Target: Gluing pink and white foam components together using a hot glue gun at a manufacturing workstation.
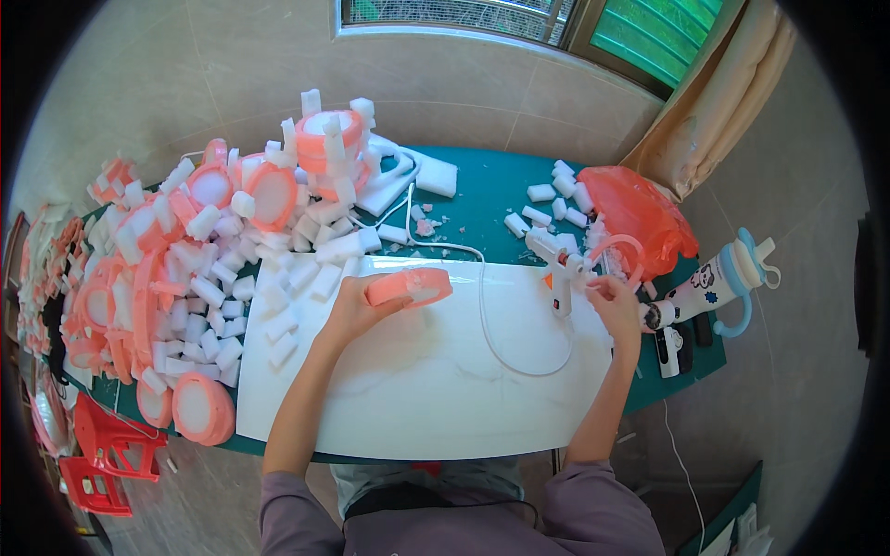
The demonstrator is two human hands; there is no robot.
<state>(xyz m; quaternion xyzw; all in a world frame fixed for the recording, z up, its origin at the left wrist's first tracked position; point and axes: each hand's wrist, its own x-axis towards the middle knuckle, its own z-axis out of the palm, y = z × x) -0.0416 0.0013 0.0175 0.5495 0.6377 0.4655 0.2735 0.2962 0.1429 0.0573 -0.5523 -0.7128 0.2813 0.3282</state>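
Note:
My left hand (357, 310) is closed round the end of a thick pink foam disc (410, 288), held tilted above the white board (445, 398). To the right, a white hot glue gun (560, 276) with its handle hanging down is close to my right hand (614, 304). The fingers of that hand are pinched together beside the gun's rear end; what they hold, if anything, is too small to make out. Just behind them a curved pink foam strip (629, 243) arches up. A white cord (484, 306) loops across the board toward the gun.
Pink foam rings with white centres (206, 408) and many white foam blocks (209, 292) crowd the left side. A red plastic bag (640, 218) lies back right, near loose white blocks (540, 193). A white-and-blue tumbler (705, 292) stands at the right edge. Red stools (116, 435) are lower left.

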